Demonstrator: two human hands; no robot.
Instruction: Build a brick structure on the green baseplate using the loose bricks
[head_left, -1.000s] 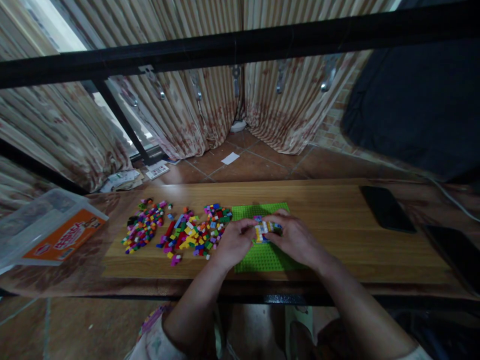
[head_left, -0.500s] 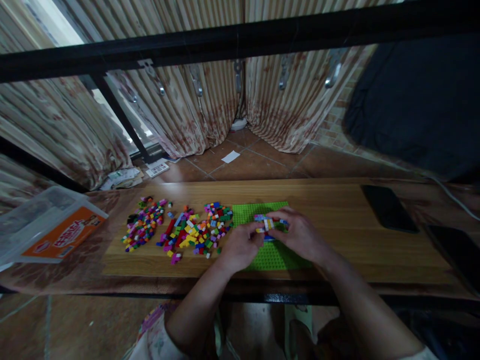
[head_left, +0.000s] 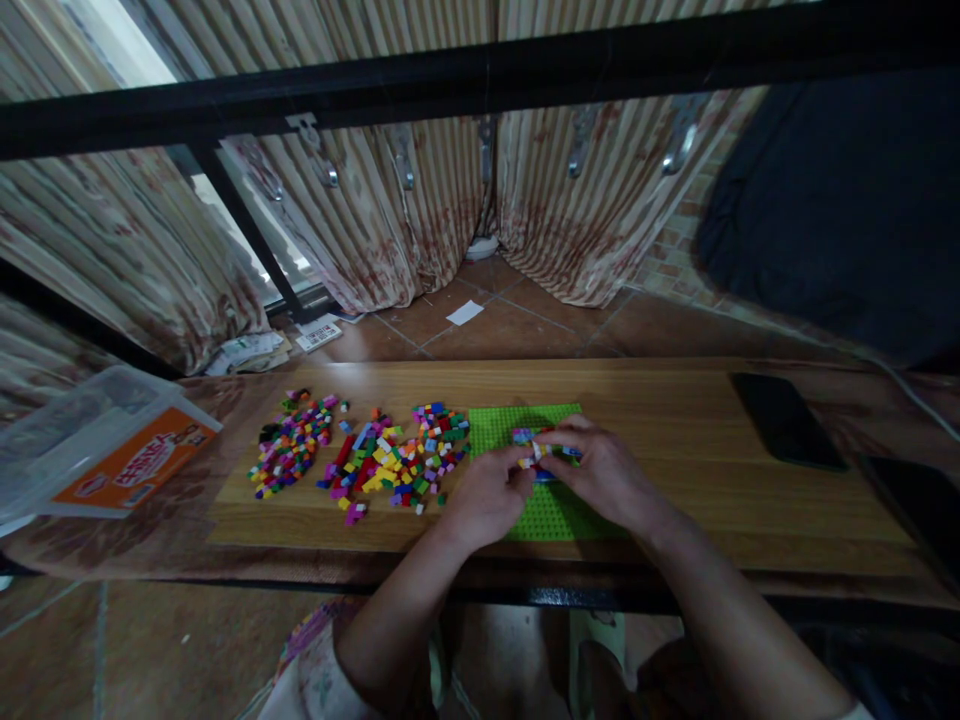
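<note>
Over the green studded baseplate [head_left: 525, 415], both hands meet at a small cluster of toy building bricks [head_left: 534, 455] in white, yellow, purple and blue. My left hand [head_left: 491, 492] is closed, thumb and fingers pinching the cluster's left side. From the right, my right hand [head_left: 600, 462] pinches the same cluster, with blue and red bricks showing beside its fingers. A blue piece shows just below the fingertips. The fingers hide much of the cluster, and I cannot tell whether it is fixed to the baseplate.
Left of the baseplate lie loose bricks [head_left: 386, 460] and a pile of smaller bricks [head_left: 294, 447] on the wooden board [head_left: 660, 400]. A clear plastic box [head_left: 142, 455] with an orange label stands at far left. Two dark flat devices, one a phone-like slab [head_left: 787, 420], lie at right.
The hands' fingers have shifted slightly on the brick cluster, and the right fingers now cover more of it. The whole view has moved a little.
</note>
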